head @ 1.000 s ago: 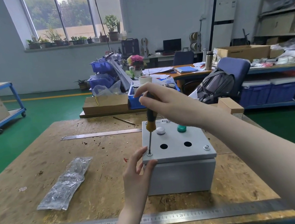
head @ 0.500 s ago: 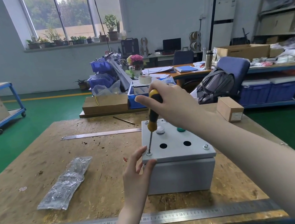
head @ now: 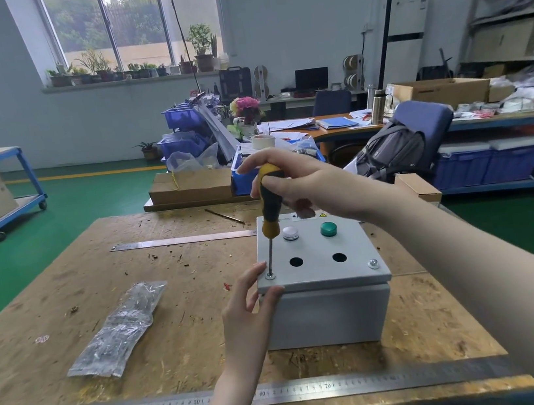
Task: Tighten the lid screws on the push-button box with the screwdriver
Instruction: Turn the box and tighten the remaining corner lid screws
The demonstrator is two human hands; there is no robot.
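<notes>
A worn chipboard tabletop (head: 181,334) carries a grey box (head: 329,317) right of centre. A clear plastic bag (head: 118,329) lies to its left. A long steel ruler (head: 386,379) runs along the near edge, a second ruler (head: 181,240) lies at the far side, and a small carton (head: 419,186) sits at the far right corner.
</notes>
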